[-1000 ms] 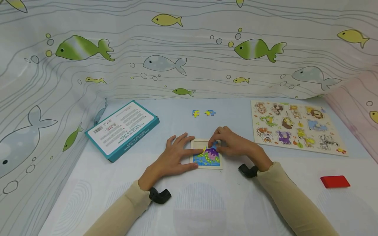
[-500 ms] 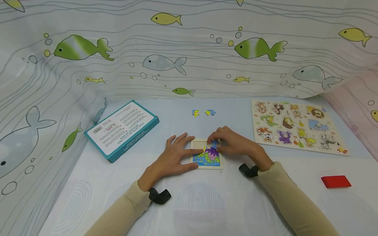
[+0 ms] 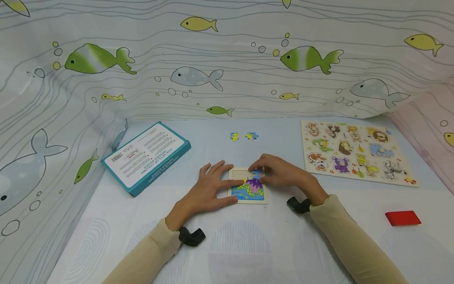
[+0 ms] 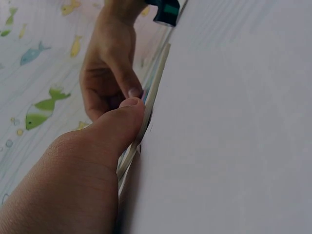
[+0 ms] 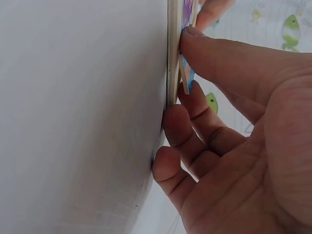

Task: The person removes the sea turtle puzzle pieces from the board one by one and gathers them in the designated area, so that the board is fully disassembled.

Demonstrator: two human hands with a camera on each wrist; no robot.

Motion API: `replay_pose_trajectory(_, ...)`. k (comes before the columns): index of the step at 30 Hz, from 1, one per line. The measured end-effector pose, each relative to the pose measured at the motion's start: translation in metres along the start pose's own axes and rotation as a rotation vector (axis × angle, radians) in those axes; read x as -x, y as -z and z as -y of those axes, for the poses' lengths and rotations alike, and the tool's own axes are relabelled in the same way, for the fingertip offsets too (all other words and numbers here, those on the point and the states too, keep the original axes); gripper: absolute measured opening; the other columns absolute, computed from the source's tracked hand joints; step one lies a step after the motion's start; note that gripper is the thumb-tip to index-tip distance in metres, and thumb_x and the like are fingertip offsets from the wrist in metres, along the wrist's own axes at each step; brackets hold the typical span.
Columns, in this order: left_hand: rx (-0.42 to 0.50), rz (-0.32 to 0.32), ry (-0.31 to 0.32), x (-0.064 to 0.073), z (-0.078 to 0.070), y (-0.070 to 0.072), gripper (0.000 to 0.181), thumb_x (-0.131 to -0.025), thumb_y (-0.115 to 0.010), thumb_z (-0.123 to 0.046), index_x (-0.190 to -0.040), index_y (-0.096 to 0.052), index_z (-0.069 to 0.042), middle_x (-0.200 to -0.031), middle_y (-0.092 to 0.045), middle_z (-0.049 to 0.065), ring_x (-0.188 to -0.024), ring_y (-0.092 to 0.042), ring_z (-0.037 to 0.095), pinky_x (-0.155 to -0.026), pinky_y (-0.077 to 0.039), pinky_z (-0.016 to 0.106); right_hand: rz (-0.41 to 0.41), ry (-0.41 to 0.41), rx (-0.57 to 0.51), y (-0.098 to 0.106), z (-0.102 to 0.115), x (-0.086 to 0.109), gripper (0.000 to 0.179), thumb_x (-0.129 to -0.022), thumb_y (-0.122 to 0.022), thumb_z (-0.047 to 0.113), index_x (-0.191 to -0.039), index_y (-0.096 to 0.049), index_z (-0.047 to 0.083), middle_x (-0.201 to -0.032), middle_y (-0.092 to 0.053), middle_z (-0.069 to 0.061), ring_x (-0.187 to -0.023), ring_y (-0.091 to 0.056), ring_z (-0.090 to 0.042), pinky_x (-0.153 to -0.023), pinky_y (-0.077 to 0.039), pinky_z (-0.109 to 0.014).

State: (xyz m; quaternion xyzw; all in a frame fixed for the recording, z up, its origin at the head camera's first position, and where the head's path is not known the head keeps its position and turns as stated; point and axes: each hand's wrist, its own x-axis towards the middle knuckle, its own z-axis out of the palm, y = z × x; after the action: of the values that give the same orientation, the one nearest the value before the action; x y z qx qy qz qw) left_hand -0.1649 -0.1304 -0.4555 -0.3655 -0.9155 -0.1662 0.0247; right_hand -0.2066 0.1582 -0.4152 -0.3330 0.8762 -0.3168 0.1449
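Observation:
A small wooden jigsaw puzzle (image 3: 248,192) in a pale frame lies on the table, showing a purple, pink and green picture on blue. My left hand (image 3: 209,188) spreads its fingers over the left side, index finger across the picture and thumb at the lower edge. At the upper right corner my right hand (image 3: 281,171) pinches a blue puzzle piece (image 5: 187,78) between thumb and index finger. In the right wrist view this piece tilts, one edge raised off the frame. Bare tray shows at the upper left of the puzzle.
Two loose yellow-and-blue puzzle pieces (image 3: 252,136) lie beyond the frame. A teal-edged box (image 3: 147,157) sits at the left. An animal puzzle board (image 3: 358,154) lies at the right, with a red block (image 3: 403,218) nearer the front. Fish-printed cloth (image 3: 248,106) rises behind.
The right fingers shift slightly at the upper right corner, and more of the blue piece shows beneath them. The left hand stays in place.

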Motion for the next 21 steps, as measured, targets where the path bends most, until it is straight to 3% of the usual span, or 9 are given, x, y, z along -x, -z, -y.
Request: replay_pose_trajectory(21,0.014,0.0,-0.002,-0.0005,-0.0014,0.0009,0.053,-0.092,-0.06,-0.061,-0.142,-0.058,-0.043,-0.16,-0.04,0.008,-0.155,-0.024,0.037,-0.118,-0.014,0.068,-0.007,-0.003,0.019,0.0015,-0.0006,0.002,0.037,-0.091,-0.075,0.011,-0.128,-0.07,0.012,-0.103,-0.063,-0.004,-0.082,-0.051,-0.018,-0.074,-0.044,-0.028)
